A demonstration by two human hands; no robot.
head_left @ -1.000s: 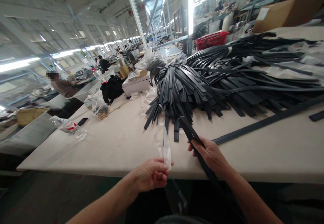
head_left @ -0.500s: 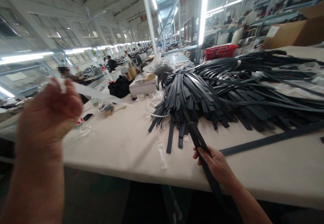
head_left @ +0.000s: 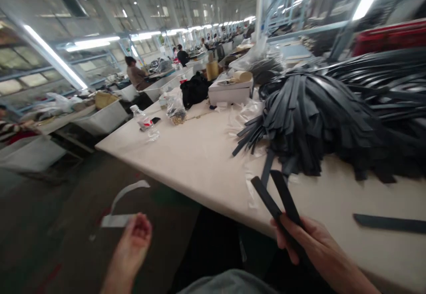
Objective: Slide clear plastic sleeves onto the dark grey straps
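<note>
Out past the table (head_left: 186,152), my left hand (head_left: 138,236) has carried the white film strip (head_left: 116,221) over the floor (head_left: 76,192); whether it pinches or has released it, I cannot tell. Well apart, black straps (head_left: 286,196) sit grasped in my right hand (head_left: 317,241), ends splayed near the table's edge.

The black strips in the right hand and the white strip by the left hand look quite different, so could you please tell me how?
The black strips are dark, while the white strip is pale. The black strips stick out straight, whereas the white strip bends. The right hand grips the black strips; whether the left hand holds the white strip is unclear. Both are narrow and flat.
</note>
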